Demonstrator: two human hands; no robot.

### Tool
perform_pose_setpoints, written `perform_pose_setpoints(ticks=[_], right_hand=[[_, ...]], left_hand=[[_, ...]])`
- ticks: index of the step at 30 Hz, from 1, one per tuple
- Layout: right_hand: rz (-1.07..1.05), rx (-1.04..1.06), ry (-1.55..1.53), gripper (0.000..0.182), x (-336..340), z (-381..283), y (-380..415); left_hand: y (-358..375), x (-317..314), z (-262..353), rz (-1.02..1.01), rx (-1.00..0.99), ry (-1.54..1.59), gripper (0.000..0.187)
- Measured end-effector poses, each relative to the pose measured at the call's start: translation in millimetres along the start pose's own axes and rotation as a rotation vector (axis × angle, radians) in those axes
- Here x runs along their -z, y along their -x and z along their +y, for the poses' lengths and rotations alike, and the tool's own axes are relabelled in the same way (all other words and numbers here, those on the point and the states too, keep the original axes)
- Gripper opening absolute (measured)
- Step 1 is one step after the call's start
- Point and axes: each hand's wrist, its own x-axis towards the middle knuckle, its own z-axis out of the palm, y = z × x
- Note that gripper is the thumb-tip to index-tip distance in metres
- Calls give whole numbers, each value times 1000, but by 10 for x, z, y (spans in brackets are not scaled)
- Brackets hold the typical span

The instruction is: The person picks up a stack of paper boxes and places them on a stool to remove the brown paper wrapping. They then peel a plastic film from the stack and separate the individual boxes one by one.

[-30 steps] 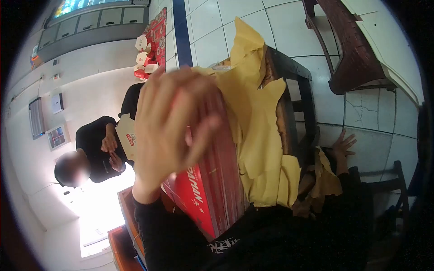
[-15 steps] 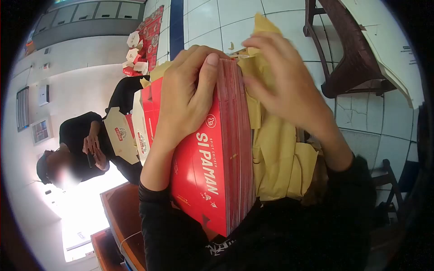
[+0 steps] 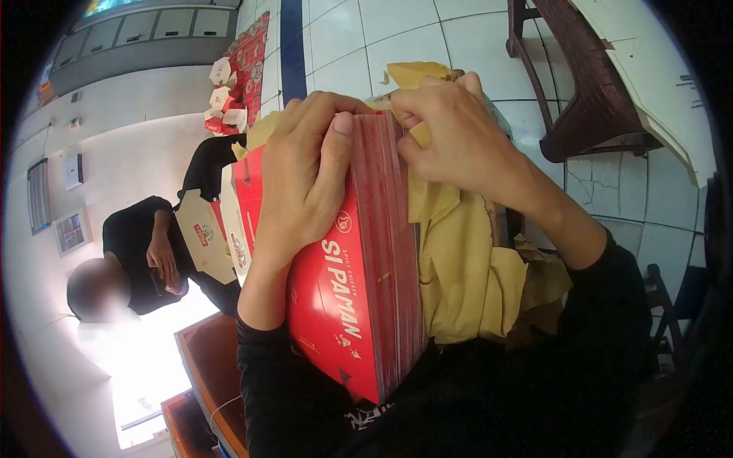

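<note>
The red carton stack (image 3: 324,282) fills the centre; the left hand (image 3: 309,172) clamps its twelve-o'clock end, fingertips hidden. Yellow paper (image 3: 466,267) crumples toward four o'clock, partly covered by the right hand (image 3: 450,137), which pinches it at one o'clock. At nine, a person (image 3: 141,237) has a blurred head.

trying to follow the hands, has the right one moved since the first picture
Yes. The right hand was close by the cracked floor tile; now it is farther left of it in view, fingers curled at the yellow paper.

Left hand (image 3: 305,172) on red cartons (image 3: 330,305), right hand (image 3: 456,137) pinching paper (image 3: 462,267).
</note>
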Motion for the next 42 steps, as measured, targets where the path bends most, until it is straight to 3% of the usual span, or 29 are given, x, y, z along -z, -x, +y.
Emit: perform_pose_setpoints(ticks=[3,9,12,18,24,32,35,42], right_hand=[[38,-22,-35,8,6,64,3],[363,112,-35,11,-96,122,36],[189,45,0,15,-54,136,50],[236,33,-18,12,-42,96,21],[140,-42,9,9,32,90,31],[392,7,-42,10,-142,82,-24],[379,-11,-66,13,-86,85,-111],[137,-25,158,12,103,147,-198]], left_hand=[[42,-31,-26,18,4,28,25],[48,-62,-30,38,-21,47,22],[40,-55,1,15,10,65,22],[27,-34,83,-44,75,100,20],[1,-67,70,-18,16,64,19],[15,-47,12,-12,12,28,21],[11,-49,-33,2,-52,-4,21],[-36,-7,24,-42,60,28,21]])
